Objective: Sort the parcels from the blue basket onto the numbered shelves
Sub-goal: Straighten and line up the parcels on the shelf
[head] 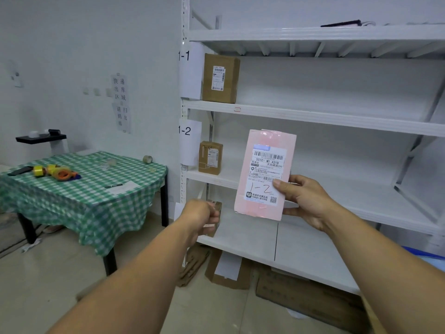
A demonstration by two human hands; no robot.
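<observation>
While the right hand (pixel 305 201) pinches the flat pink labelled parcel (pixel 265 174) upright at frame centre, we note the left hand (pixel 199 213) outstretched lower centre, fingers curled, grip blurred beyond telling.

Parcel pickup depot, white shelving (pixel 313 116) tagged 1-1 and 1-2, labelled cartons (pixel 220 78), tape rolls (pixel 39 171) on table (pixel 96 201)

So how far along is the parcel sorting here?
Done: a tall brown cardboard box stands on shelf 1-1, a smaller brown cardboard box on shelf 1-2, and a third box sits partly hidden behind the left hand one level down. In hand: the right hand grips a flat pink parcel hand-marked 1-2, not yet shelved. Left: setting it on 1-2; how many parcels remain cannot be seen.
</observation>
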